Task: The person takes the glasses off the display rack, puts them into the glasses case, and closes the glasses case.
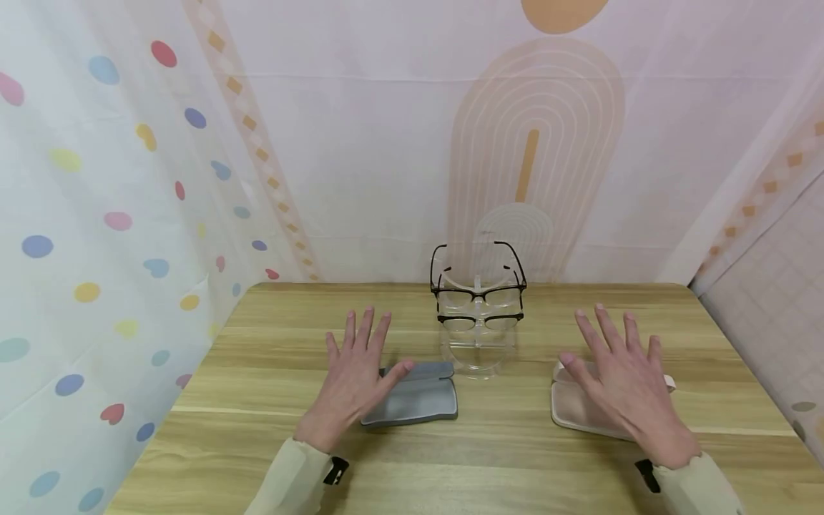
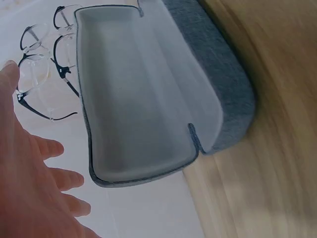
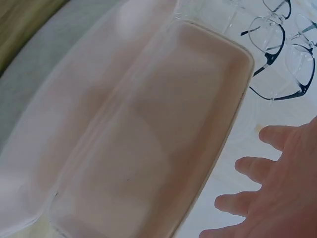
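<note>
Biggest thing in view is the pale curtain (image 1: pixel 380 157) along the back, with arches and diamond trim, plus a white one with coloured dots (image 1: pixel 37 247) hanging down the left side. Under that you've got the wood-grain counter (image 1: pixel 508 465), running right up to the back curtain.

Next size down is a clear stand (image 1: pixel 478 345) near the middle of the far edge, upright, between the two hands and a bit beyond them.

Left hand (image 1: pixel 352 379) is over the left end of the grey case, palm down, fingers straight and fanned wide, thumb pointing in across the case. That grip has hold of nothing, and in the left wrist view the fingers sit clear of the case. Right hand (image 1: pixel 621 383) is pretty much the mirror image over the pale pink case: spread wide, nothing held, fingers clear of the case in the right wrist view.

The cases themselves: grey case (image 1: pixel 421 400) on the counter just left of the stand's foot, pale pink case (image 1: pixel 573 408) to the right of it, partly hidden by the hand. Both have their lids back and linings showing.

Then two pairs of dark-rimmed specs on the stand, upper glasses (image 1: pixel 478 295) right above the lower glasses (image 1: pixel 457 318).

Smallest: a black strap piece (image 1: pixel 336 471) by the left cuff.
</note>
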Tool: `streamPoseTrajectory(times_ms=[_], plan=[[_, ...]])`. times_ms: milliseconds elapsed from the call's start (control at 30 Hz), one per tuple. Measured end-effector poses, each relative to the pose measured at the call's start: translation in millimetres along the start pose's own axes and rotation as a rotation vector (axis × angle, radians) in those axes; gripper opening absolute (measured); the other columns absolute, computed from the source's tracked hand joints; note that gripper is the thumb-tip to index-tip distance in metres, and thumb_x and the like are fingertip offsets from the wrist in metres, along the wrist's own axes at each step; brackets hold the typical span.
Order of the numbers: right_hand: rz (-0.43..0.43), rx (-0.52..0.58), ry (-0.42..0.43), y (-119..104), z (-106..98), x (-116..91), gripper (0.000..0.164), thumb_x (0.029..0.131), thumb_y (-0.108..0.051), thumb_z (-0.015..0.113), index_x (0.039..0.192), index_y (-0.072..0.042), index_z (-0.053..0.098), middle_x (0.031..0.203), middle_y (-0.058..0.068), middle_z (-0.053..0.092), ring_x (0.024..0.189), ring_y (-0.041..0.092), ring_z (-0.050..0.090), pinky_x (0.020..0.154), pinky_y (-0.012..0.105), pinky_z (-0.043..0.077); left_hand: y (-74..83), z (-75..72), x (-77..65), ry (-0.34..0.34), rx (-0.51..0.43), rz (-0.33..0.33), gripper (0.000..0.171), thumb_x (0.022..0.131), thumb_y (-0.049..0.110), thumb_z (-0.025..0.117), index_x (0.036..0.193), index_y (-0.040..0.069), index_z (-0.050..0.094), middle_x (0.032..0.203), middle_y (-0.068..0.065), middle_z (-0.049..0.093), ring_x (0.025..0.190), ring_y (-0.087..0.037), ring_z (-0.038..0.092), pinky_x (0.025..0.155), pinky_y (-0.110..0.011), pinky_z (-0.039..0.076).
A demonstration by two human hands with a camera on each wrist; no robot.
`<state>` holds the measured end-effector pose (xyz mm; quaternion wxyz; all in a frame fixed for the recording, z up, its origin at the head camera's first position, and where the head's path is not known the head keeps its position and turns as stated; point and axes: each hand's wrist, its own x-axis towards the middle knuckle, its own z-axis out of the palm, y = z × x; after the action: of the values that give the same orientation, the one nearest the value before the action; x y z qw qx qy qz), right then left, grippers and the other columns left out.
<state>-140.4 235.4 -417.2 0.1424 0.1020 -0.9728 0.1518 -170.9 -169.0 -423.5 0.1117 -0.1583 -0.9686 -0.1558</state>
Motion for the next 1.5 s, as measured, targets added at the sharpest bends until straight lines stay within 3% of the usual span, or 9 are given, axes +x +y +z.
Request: streamPoseTrajectory(times_ms=[467, 833, 1267, 1500], plan=[[-0.011, 0.056, 0.041, -13.0, -3.6, 10.6, 0.073, 0.107, -0.054, 0.046, 0.164, -0.012, 0.029, 0.168, 0.022, 0.022, 0.147, 0.062, 0.016, 0.106, 0.086, 0.012, 7.5, -3.7, 7.0, 0.059, -0.034, 0.009, 0.09, 0.099, 0.064, 0.053, 0.164, 0.007, 0.026, 0.169, -0.021, 0.021, 0.156, -0.045, 0.007, 0.112, -0.081, 0.011], [-0.011, 0.125, 0.072, -24.2, -5.6, 21.7, 0.071, 0.108, -0.053, 0.045, 0.164, -0.012, 0.029, 0.168, 0.019, 0.025, 0.149, 0.059, 0.015, 0.108, 0.084, 0.012, 16.9, -9.5, 13.2, 0.11, -0.12, 0.018, 0.087, 0.101, 0.065, 0.049, 0.163, 0.007, 0.027, 0.169, -0.019, 0.022, 0.156, -0.043, 0.012, 0.116, -0.075, 0.014], [-0.018, 0.213, 0.143, -34.2, -3.5, 33.2, 0.066, 0.109, -0.049, 0.04, 0.163, -0.011, 0.033, 0.167, 0.016, 0.029, 0.15, 0.055, 0.019, 0.113, 0.079, 0.013, 28.2, -14.9, 25.2, 0.165, -0.284, 0.001, 0.079, 0.104, 0.061, 0.046, 0.16, 0.008, 0.036, 0.167, -0.016, 0.03, 0.155, -0.039, 0.02, 0.123, -0.061, 0.017], [-0.006, 0.258, 0.168, -39.3, -1.8, 39.1, 0.066, 0.109, -0.05, 0.039, 0.161, -0.008, 0.036, 0.166, 0.018, 0.032, 0.15, 0.052, 0.022, 0.115, 0.076, 0.014, 33.4, -15.1, 33.8, 0.244, -0.398, 0.016, 0.07, 0.106, 0.056, 0.046, 0.156, 0.007, 0.044, 0.16, -0.016, 0.042, 0.149, -0.039, 0.035, 0.121, -0.057, 0.028]])
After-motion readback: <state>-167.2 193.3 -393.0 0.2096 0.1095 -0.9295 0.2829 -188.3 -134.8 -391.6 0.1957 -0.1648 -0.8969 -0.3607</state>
